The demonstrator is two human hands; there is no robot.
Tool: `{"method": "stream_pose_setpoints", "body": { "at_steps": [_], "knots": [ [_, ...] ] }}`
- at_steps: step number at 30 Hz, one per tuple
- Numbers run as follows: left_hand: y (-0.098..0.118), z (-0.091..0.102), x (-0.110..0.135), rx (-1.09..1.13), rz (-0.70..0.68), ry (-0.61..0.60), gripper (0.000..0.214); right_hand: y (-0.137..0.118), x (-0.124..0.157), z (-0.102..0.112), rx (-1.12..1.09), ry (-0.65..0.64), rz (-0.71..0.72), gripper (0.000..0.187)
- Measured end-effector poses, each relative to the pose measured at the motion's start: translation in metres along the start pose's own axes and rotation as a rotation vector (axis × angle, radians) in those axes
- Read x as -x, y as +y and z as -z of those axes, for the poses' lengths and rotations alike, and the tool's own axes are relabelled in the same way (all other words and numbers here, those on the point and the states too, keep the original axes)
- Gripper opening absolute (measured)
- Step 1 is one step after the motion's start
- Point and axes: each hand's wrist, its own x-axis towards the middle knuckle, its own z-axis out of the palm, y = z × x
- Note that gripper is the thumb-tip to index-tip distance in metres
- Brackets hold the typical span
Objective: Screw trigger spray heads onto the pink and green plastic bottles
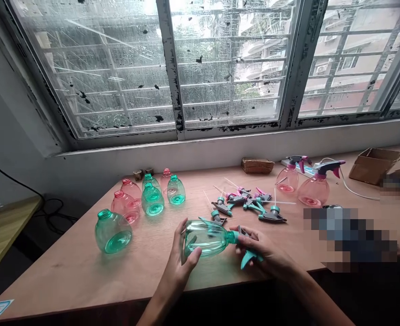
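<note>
A clear green bottle (pixel 206 237) lies sideways in the air above the table's front edge, its neck pointing right. Around its base end, the fingers and thumb of my left hand (pixel 182 260) are closed. At the neck, my right hand (pixel 259 246) grips a grey and teal spray head (pixel 250 258), which sits against the bottle's mouth; whether it is screwed tight I cannot tell. Just behind lie several loose spray heads (pixel 243 199) in grey, pink and teal, some with thin tubes sticking up.
Several open green bottles (pixel 113 233) and pink bottles (pixel 125 206) stand at the left. Two pink spray bottles (pixel 313 190) with heads on stand at the right, near a power strip (pixel 301 167) and cardboard box (pixel 373 165). A brown packet (pixel 257 165) lies by the window wall.
</note>
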Motion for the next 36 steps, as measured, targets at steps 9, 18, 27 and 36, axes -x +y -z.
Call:
{"method": "stream_pose_setpoints", "body": {
  "at_steps": [9,18,27,36],
  "knots": [
    [-0.008,0.007,-0.003,-0.174,0.02,-0.206,0.102,0.001,0.004,0.01,0.106,0.098,0.122,0.051],
    [-0.001,0.012,0.001,-0.124,0.084,-0.291,0.107,-0.002,0.011,0.006,0.328,0.098,0.04,0.04],
    [-0.01,0.018,-0.003,-0.135,0.098,-0.18,0.085,-0.002,0.01,0.001,0.433,0.022,0.083,0.044],
    [-0.003,0.012,0.004,-0.163,0.003,-0.222,0.106,0.004,0.007,0.0,0.399,0.091,0.109,0.043]
  ]
}}
